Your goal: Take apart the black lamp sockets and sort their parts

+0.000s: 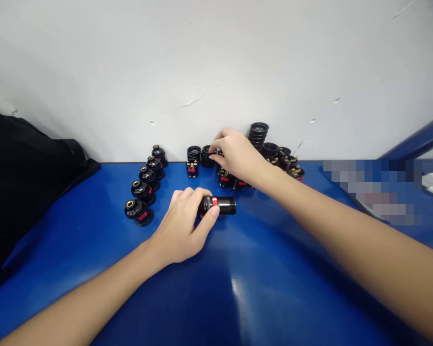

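At a glossy blue table (260, 298) set against a white wall (216, 62), a person works with both bare hands among small black lamp-socket parts. The left hand (182, 230) rests near the middle of the table, its fingers (210, 217) closed around one end of a black cylindrical socket (222, 205) that lies on its side, a red band showing just beside the thumb and the open end pointing to the right. The right hand (238, 156) reaches farther back, toward the wall, its fingers pinched on a small black part (213, 153) at the top of a cluster of loose socket pieces (228, 179), some showing brass contacts and red tabs. Just left of that hand stand two black rings (194, 153) and a single socket insert (192, 168) with brass fittings. Behind the right wrist rises a stack of black threaded collars (258, 134), with more pieces (290, 166) lying beside it by the wall. To the left of the left hand, a curved row of five assembled sockets (146, 187) stands upright, running from the near side toward the wall. A black cloth (21, 187) covers the table's left edge. A blurred patch (377, 190) masks the area at right.
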Demonstrator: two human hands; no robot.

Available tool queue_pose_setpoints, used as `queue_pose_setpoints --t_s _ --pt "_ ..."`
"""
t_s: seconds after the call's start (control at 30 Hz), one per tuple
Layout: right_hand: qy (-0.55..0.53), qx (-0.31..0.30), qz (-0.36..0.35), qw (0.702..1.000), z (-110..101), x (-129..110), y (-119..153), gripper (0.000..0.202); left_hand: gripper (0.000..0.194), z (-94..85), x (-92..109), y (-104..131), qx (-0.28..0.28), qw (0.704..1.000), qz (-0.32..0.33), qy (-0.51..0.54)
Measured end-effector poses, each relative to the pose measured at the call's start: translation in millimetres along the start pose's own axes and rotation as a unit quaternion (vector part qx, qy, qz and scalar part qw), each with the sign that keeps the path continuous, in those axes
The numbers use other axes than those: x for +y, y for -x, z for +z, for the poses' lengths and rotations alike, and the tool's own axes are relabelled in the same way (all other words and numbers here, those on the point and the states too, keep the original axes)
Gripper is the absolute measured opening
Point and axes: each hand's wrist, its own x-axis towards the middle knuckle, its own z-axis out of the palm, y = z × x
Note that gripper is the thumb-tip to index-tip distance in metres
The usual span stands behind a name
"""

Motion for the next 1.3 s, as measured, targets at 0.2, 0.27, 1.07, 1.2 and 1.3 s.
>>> queue_pose_setpoints --t_s 0.2,0.27,1.07,1.2,1.3 --pt "-0.001 -0.003 0.013 1.0 5.2 2.3 -7.4 0.01 0.025 -0.2 -0.7 0.7 0.003 1.0 0.004 -0.002" --pt "0.0 -0.006 0.014 1.0 6.0 3.3 -8.4 0.01 0.024 -0.4 -0.7 0.9 0.004 1.0 0.003 -0.002" --pt "-0.202 0.032 0.075 0.976 -31.0 -53.7 73.2 0.03 0.021 1.5 0.4 4.4 0.045 0.998 0.006 0.047" --pt "-0.336 -0.083 0.166 0.924 -23.2 -63.5 101.7 0.047 0.026 6.5 -2.6 6.6 0.052 0.996 0.016 0.076" --pt "-0.41 -0.104 0.213 0.881 -13.4 -65.6 114.2 0.056 0.023 7.8 -1.3 6.7 0.033 0.997 0.014 0.07"
